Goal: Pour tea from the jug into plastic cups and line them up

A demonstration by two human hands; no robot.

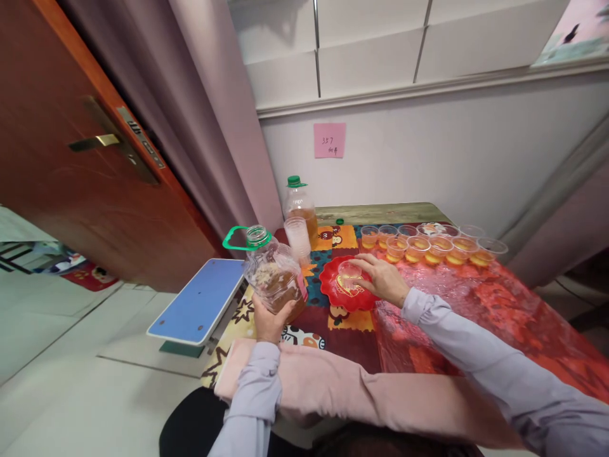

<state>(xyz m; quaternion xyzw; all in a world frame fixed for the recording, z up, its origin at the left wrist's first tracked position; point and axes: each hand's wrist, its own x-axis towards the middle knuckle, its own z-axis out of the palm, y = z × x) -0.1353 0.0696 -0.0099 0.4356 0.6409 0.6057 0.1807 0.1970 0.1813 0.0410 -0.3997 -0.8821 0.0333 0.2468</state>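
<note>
a good way to do this bit, i think, is to keep the clear cup (349,273) flat over the red dish (330,294), so drips land there, and to press it only softly, as it looks thin and easy to bend. the big jug (280,282) has an open top, so it is best to hold it snug and tip it slowly; a hard squeeze could push drink out.

the right grip (386,281) pinches the clear cup, fingers on the far side and thumb on the near side. the cup is inside the red dish's edge, but i cannot tell if its bottom touches. the left grip (269,320) is wrapped round the low part of the big jug, left of the red dish. the jug's mouth is above that grip and leans away from the red dish.
</note>
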